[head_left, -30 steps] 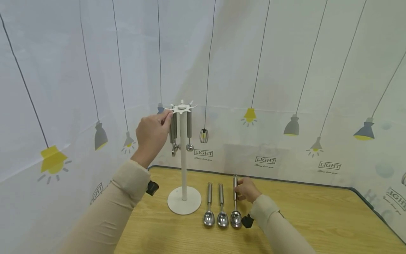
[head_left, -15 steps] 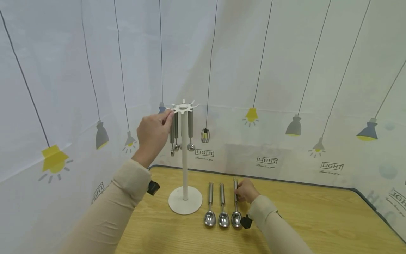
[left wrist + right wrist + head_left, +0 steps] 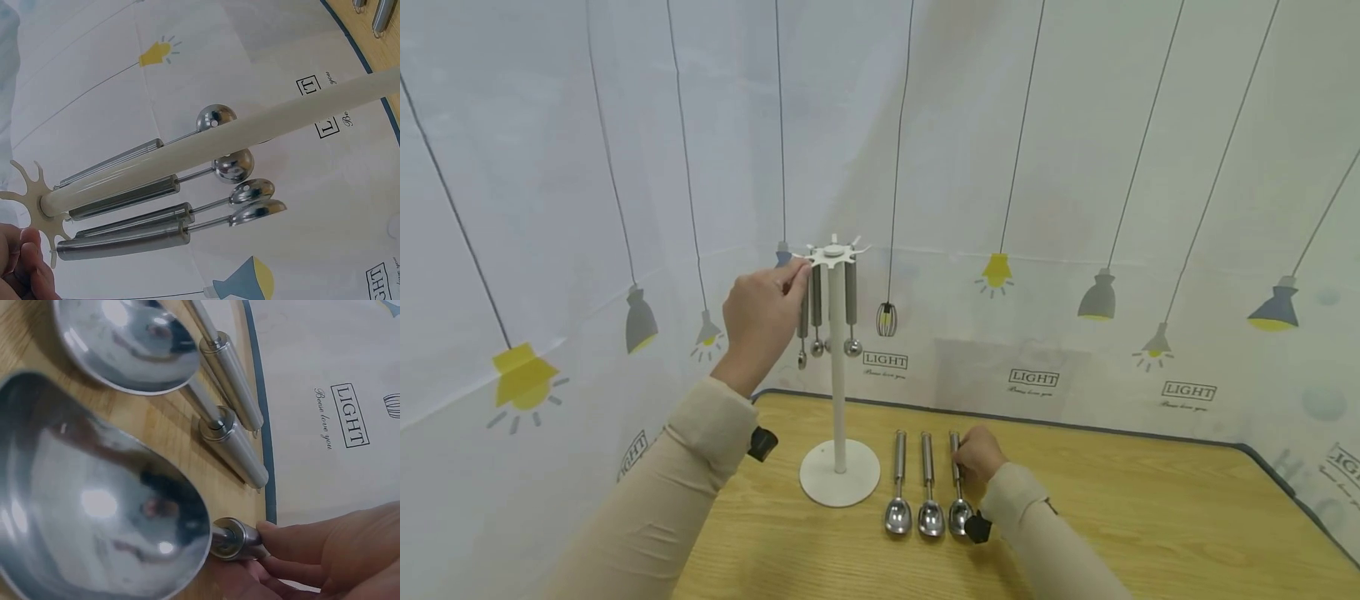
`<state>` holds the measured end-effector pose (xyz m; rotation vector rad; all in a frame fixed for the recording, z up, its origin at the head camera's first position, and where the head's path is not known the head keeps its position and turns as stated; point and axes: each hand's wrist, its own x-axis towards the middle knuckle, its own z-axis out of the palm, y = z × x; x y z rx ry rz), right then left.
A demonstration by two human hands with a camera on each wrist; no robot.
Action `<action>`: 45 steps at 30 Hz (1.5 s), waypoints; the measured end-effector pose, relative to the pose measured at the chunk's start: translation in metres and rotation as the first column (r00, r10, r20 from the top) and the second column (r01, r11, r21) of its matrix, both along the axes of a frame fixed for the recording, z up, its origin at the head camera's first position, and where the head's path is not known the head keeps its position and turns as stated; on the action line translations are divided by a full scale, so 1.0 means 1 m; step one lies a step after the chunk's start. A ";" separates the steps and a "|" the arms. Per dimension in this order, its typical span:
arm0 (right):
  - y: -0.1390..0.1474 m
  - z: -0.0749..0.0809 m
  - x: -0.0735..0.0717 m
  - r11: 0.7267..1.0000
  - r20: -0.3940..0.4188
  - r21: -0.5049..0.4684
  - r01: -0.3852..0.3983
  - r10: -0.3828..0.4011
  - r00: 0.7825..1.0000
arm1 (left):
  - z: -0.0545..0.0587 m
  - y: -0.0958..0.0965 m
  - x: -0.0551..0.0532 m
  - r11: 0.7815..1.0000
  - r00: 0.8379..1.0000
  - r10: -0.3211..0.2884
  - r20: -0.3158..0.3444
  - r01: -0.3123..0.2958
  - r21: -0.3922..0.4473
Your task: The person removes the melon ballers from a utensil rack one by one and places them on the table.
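A white utensil rack (image 3: 838, 375) with a star-shaped top stands on the table. At one prong of that top, my left hand (image 3: 763, 312) pinches with thumb and forefinger. Several steel utensils with small round or oval bowls (image 3: 234, 166) hang from the prongs, one of them (image 3: 125, 242) right beside my left fingertips. Three steel ice cream scoops lie in a row right of the base, bowls toward me: a left one (image 3: 898, 517), a middle one (image 3: 931, 518) and a right one (image 3: 958, 515). My right hand (image 3: 983, 452) grips the right scoop's handle between thumb and fingers.
The wooden table (image 3: 1150, 517) has a dark edge along its back. Behind it hangs a pale wall sheet (image 3: 1075, 167) printed with lamps. A black wrist strap piece (image 3: 978, 527) overlaps the right scoop's bowl in the head view.
The handle end of the right scoop has come down level with the other two, my right hand moving with it. The hanging utensil by my left hand has swung slightly left.
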<state>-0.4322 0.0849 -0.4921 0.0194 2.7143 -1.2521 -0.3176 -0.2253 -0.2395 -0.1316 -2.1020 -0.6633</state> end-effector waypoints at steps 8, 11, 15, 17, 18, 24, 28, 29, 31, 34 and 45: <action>0.002 0.001 0.004 0.999 -0.052 0.048 -0.025 0.027 0.998 | 0.001 0.001 -0.001 1.000 1.000 -0.012 -0.016 0.012 -0.009; 0.001 0.000 0.003 0.999 -0.039 0.037 -0.022 0.023 0.999 | 0.001 -0.001 -0.003 1.000 1.000 -0.010 -0.020 0.010 -0.012; 0.000 0.000 0.002 0.999 -0.019 0.042 -0.016 0.016 1.000 | 0.003 -0.005 -0.004 1.000 1.000 -0.003 -0.002 0.003 -0.013; 0.000 0.000 0.002 0.999 -0.011 0.048 -0.010 0.011 1.000 | 0.006 -0.007 -0.004 1.000 1.000 -0.001 0.014 0.001 -0.013; 0.000 0.000 0.002 0.999 -0.010 0.052 -0.011 0.012 1.000 | 0.007 -0.008 -0.004 1.000 1.000 0.002 0.024 -0.001 -0.011; -0.001 0.001 0.003 0.999 0.002 0.038 -0.017 0.017 1.000 | 0.019 -0.013 -0.001 1.000 0.995 0.000 0.099 -0.001 0.009; -0.003 0.001 0.003 0.999 0.007 0.033 -0.026 0.026 1.000 | 0.023 -0.020 0.001 0.999 0.989 0.032 0.144 -0.037 0.033; -0.003 0.001 0.004 0.999 0.009 0.035 -0.026 0.026 1.000 | 0.023 -0.022 0.001 0.998 0.988 0.046 0.146 -0.051 0.035; -0.004 0.001 0.004 0.999 0.010 0.045 -0.026 0.025 1.000 | 0.023 -0.025 0.002 0.996 0.988 0.071 0.135 -0.077 0.038; -0.004 0.002 0.004 0.999 0.013 0.044 -0.023 0.023 1.000 | 0.021 -0.028 0.003 0.993 0.990 0.108 0.096 -0.112 0.044; 0.003 0.000 0.001 1.000 0.036 0.021 -0.012 0.012 0.999 | 0.017 0.007 0.002 0.995 0.991 0.067 -0.119 -0.075 -0.071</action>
